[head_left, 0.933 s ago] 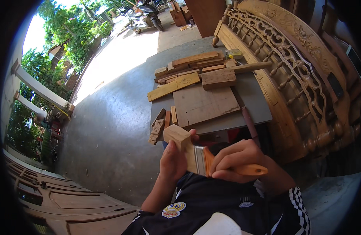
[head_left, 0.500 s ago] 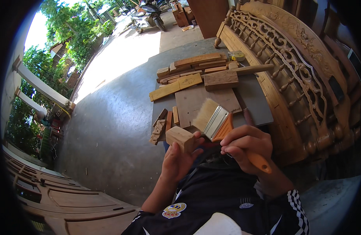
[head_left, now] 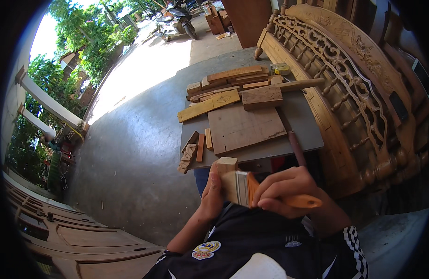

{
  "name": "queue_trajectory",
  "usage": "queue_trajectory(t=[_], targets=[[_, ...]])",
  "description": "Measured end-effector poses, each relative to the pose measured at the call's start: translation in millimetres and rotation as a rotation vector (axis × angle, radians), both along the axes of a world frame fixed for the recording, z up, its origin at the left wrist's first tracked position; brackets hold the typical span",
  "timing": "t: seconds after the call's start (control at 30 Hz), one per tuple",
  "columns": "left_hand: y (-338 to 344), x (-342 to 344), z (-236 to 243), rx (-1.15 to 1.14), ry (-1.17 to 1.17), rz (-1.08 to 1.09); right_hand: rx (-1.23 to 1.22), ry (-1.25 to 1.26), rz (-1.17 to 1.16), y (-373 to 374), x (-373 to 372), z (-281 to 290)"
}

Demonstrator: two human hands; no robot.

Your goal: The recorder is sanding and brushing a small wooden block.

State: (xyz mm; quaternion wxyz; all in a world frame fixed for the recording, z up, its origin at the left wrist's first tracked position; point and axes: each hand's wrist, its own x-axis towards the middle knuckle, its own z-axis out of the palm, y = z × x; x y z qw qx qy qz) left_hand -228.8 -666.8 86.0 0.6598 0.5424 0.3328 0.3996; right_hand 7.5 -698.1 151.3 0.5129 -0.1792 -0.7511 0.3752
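My left hand (head_left: 213, 191) grips a small wooden block (head_left: 227, 162), turned upright just in front of my chest. A wide paintbrush (head_left: 243, 188) with pale bristles, a metal ferrule and an orange handle is in my right hand (head_left: 289, 189). Its bristles lie against the side of the block that faces right, and they cover much of that face. The fingers of my right hand wrap the handle near the ferrule, and the handle's end sticks out to the right. Most of my left fingers are hidden behind the block.
Beyond my hands, a low grey table (head_left: 310, 125) carries a flat board (head_left: 244, 128), a mallet (head_left: 263, 96), a chisel-like tool (head_left: 296, 146), stacked wood strips (head_left: 235, 72) and a tape measure (head_left: 280, 69). Carved wooden headboards (head_left: 335, 60) lean at the right. A motorbike (head_left: 177, 21) stands far off.
The block has been turned from lying sideways to upright and lowered slightly. The brush has moved left and down, from beside the block onto its side.
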Motion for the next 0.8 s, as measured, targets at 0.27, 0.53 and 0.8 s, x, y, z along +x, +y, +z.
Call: queue_trajectory(t=[0.27,0.53,0.8], targets=[[-2,0,0,0.012,-0.016,-0.087,0.029,-0.071,0.068,0,-9,-3],[2,-7,-2,0.022,-0.036,-0.156,0.045,-0.100,0.017,-1,-8,-4],[-2,-9,-2,-0.040,-0.076,-0.164,-0.025,-0.075,0.022,-4,-2,0]])
